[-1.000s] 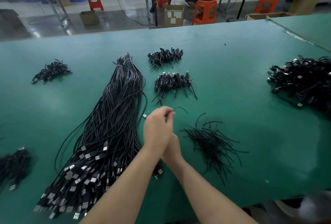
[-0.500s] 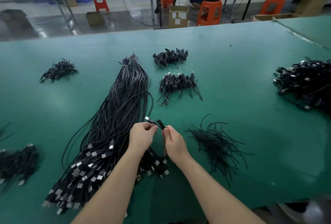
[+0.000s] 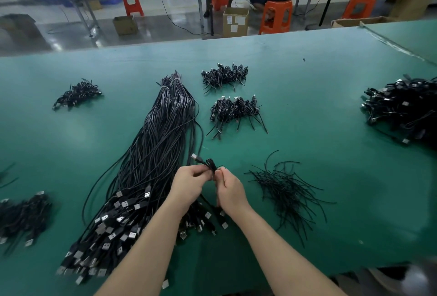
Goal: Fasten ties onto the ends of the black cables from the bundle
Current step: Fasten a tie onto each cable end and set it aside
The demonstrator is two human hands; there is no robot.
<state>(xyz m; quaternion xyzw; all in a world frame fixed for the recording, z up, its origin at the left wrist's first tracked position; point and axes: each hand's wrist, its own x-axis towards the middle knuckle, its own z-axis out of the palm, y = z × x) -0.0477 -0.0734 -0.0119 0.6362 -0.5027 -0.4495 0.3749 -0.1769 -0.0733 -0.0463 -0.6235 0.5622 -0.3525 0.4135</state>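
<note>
A coiled black cable (image 3: 209,165), its silver USB plug (image 3: 194,156) projecting to the upper left, is held just above the green table (image 3: 319,111), between the long cable bundle (image 3: 151,165) on the left and the loose pile of black ties (image 3: 287,193) on the right. The left hand (image 3: 189,185) and right hand (image 3: 230,190) meet at the coil with forearms converging from the near edge. Both sets of fingers are curled closed, pinching the coil from either side; whether a tie is also gripped cannot be told.
</note>
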